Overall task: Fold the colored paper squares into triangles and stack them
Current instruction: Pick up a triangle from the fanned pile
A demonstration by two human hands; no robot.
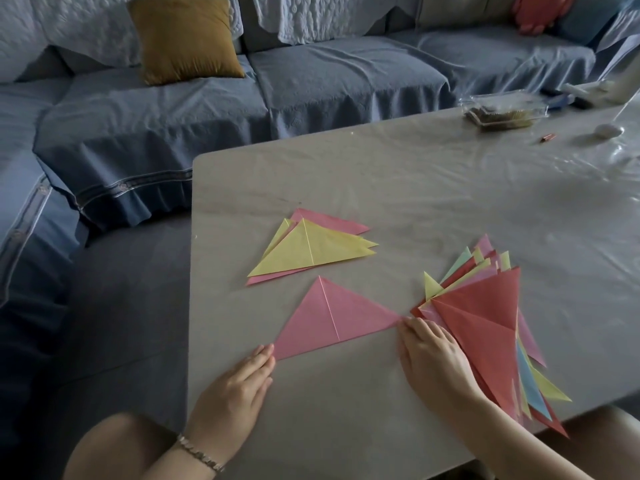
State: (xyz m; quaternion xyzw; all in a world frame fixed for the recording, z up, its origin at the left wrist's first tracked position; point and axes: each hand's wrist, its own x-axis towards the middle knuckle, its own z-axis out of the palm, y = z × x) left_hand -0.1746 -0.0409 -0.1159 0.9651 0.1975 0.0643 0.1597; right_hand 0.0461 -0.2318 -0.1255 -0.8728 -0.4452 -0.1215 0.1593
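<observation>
A pink paper triangle [329, 320] with a white crease down its middle lies flat on the grey table [433, 209]. My left hand [239, 389] lies flat with straight fingers, its fingertips touching the triangle's left corner. My right hand [433, 358] rests on the table with its fingertips at the triangle's right corner. Behind the pink triangle sits a small stack of yellow and pink triangles [311, 247]. To the right lies a fanned pile of coloured papers [491, 323] with a red one on top, partly under my right wrist.
A clear plastic box [502, 110] stands at the table's far right, with a small red item [547, 138] and a white object [607, 130] near it. A blue-covered sofa [311, 81] with a mustard cushion [185, 38] wraps round the table's far and left sides.
</observation>
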